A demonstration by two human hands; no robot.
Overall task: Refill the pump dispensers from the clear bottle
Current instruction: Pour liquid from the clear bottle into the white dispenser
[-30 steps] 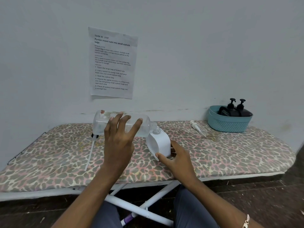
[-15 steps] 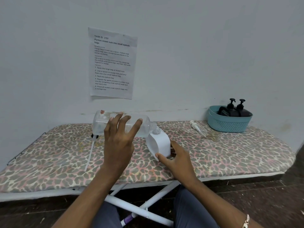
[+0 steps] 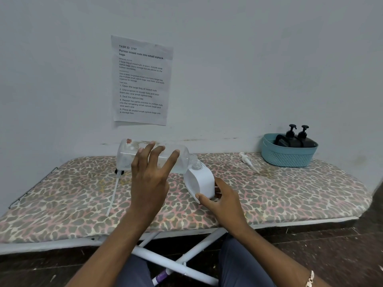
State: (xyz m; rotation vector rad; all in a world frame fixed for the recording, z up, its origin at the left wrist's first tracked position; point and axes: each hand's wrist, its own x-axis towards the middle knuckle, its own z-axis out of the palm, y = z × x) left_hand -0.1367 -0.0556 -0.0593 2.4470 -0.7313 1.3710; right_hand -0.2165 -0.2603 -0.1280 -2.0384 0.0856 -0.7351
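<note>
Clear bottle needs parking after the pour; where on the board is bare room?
Bare: the left end of the board, left of the tube; also the front-right stretch from the right hand to the right end, in front of the loose pump and basket. Crowded: the middle, round the dispenser, bottle and left hand.

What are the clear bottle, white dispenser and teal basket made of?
Clear bottle: likely glossy plastic, transparent, with liquid visible inside. White oval dispenser: smooth, matte-looking opaque plastic. Teal perforated basket: moulded plastic, probably, given its regular lattice holes.
</note>
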